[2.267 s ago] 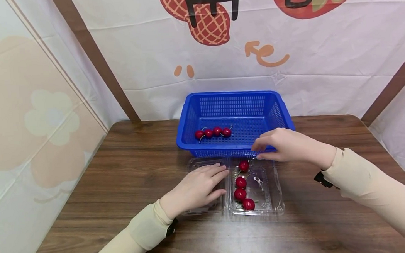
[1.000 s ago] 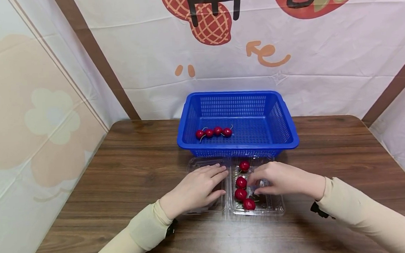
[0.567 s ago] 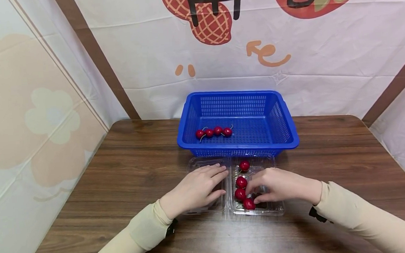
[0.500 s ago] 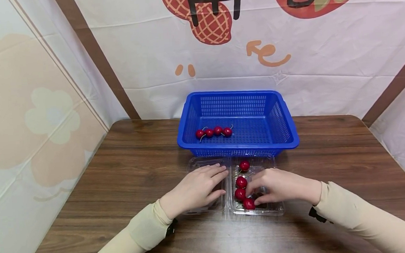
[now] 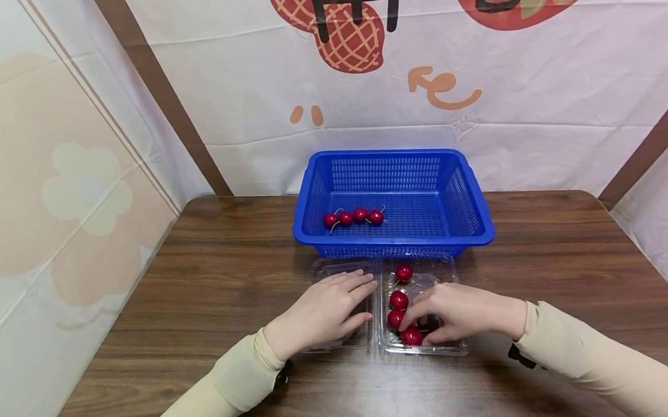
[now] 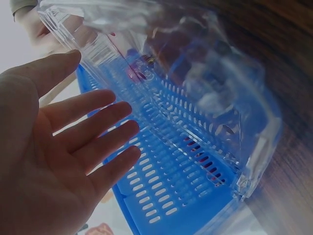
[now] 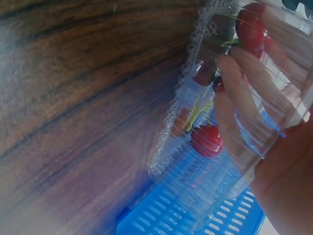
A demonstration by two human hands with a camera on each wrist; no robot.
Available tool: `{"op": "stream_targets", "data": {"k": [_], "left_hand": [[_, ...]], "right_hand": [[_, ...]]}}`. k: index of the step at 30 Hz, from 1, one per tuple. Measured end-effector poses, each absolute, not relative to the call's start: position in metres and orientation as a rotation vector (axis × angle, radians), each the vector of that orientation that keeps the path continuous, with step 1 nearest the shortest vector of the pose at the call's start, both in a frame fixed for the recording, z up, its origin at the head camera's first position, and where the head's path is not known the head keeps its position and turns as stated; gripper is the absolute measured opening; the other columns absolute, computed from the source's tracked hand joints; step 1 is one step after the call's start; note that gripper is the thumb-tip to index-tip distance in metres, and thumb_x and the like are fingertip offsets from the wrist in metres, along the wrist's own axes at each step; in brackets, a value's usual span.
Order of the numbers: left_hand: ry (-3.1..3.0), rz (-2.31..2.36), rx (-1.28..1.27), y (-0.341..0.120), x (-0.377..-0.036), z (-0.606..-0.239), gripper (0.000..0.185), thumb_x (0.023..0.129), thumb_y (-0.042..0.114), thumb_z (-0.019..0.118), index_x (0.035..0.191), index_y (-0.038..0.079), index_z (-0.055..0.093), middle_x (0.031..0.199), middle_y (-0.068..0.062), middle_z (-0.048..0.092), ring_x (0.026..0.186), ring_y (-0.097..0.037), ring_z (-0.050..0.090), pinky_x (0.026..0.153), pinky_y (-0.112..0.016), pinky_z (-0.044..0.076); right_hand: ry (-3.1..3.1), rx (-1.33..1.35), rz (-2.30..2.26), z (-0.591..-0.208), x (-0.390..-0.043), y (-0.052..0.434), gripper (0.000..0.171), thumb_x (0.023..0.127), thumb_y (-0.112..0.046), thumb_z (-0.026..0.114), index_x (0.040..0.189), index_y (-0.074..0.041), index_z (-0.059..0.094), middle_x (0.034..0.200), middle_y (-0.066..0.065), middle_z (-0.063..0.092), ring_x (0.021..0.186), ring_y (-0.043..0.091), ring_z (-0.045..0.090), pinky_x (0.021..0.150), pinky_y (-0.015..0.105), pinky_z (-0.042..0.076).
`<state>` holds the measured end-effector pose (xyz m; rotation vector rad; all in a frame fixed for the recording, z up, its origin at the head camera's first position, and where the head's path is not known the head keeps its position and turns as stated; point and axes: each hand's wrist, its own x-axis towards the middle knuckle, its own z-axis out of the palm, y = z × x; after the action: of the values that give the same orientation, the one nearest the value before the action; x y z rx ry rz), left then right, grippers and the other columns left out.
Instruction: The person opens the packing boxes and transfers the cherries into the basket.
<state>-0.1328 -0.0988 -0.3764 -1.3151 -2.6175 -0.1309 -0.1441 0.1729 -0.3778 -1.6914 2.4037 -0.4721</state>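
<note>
A clear hinged plastic container lies unfolded on the table, its lid half (image 5: 327,271) at left and its base half (image 5: 453,348) at right. My left hand (image 5: 320,311) rests flat over the lid half, fingers spread. Red cherries stand in a column in the base: one at the far end (image 5: 403,272), two in the middle (image 5: 399,300), one at the near end (image 5: 412,337). My right hand (image 5: 461,309) reaches into the base, thumb and index finger on either side of the near cherry, pinching it. In the right wrist view, this cherry (image 7: 250,30) shows through clear plastic.
Behind the container stands a blue slotted basket (image 5: 410,237). Several red cherries (image 5: 360,215) with stems lie in a row in it, toward the left. The brown wooden table (image 5: 227,253) extends to both sides, with a printed cloth (image 5: 234,80) hanging behind.
My right hand has moved from the basket's near rim down into the base half, then nearer to me, and its fingers have come around the near cherry. The left hand has stayed put.
</note>
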Motion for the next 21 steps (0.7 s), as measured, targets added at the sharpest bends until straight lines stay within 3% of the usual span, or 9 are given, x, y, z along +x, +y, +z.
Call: {"op": "stream_targets", "data": {"k": [21], "left_hand": [[-2.638, -0.130, -1.305, -0.099, -0.132, -0.375, 0.050, 0.092, 0.040, 0.057, 0.130, 0.008, 0.057, 0.133, -0.008, 0.058, 0.126, -0.023, 0.052, 0.108, -0.035, 0.040]], "right_hand": [[2.381, -1.661, -0.553, -0.389, -0.146, 0.176, 0.033, 0.081, -0.028, 0.074, 0.113, -0.027, 0.067, 0.103, -0.011, 0.063, 0.086, 0.004, 0.060, 0.076, 0.016, 0.051]]}}
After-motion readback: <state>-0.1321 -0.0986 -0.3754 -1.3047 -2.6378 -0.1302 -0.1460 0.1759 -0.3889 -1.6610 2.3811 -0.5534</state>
